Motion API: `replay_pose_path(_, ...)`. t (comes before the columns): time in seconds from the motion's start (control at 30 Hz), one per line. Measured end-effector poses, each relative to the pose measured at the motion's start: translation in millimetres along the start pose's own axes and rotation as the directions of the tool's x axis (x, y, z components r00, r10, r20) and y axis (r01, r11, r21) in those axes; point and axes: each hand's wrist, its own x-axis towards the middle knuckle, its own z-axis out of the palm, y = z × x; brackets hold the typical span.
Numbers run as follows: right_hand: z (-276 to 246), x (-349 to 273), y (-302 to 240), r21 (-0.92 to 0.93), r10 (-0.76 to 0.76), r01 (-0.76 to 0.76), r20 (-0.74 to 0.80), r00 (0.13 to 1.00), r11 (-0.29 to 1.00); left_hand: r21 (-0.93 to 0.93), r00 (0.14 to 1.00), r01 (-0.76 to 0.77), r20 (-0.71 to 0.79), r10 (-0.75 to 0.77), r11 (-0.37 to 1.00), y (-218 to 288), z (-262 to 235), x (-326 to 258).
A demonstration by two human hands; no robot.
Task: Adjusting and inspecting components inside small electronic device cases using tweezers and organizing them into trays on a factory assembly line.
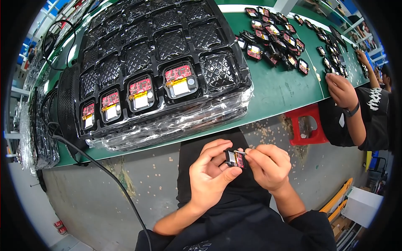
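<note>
Above my lap, my left hand [206,180] pinches a small black-cased electronic module [231,158] between thumb and fingers. A red circuit board and a silvery block show in its open face. My right hand [270,166] closes its thumb and fingers on a thin metal tool [240,152], whose tip reaches over the module's upper edge. Whether it is tweezers or a pick, I cannot tell. Beyond my hands, a black plastic tray [161,103] holds several similar modules [181,80] in its nearest row; the rightmost pocket [217,70] of that row has none.
The tray tops a plastic-wrapped stack on the green table [268,98]. Loose modules [272,37] lie heaped at the far right. A co-worker's hand [342,90] rests at the table edge, near a red stool [307,125]. A black cable [113,178] hangs at left.
</note>
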Motion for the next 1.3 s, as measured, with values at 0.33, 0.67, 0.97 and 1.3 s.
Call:
replay_pose_path(0.33,-22.0,27.4,4.3,0.109,0.112,-0.107,-0.045,0.993,0.988,0.066,0.964,-0.247,0.121,0.238,0.967,41.7,-1.5,-3.3)
replay_pose_path(0.67,0.6,104.8,72.7,-0.425,0.325,-0.386,-0.212,0.922,0.819,0.924,0.523,-0.375,0.141,0.840,0.079,181.2,-16.4,57.9)
replay_pose_path(0.97,3.9,100.3,70.9,-0.382,0.358,-0.421,-0.228,0.905,0.823,0.973,0.728,0.016,0.147,0.669,-0.231,209.3,-37.8,87.9)
replay_pose_path(1.3,-15.0,101.8,30.5,-0.221,0.347,-0.364,-0.111,0.931,0.905,0.960,0.800,0.098,0.082,0.595,-0.264,226.1,-10.3,74.0)
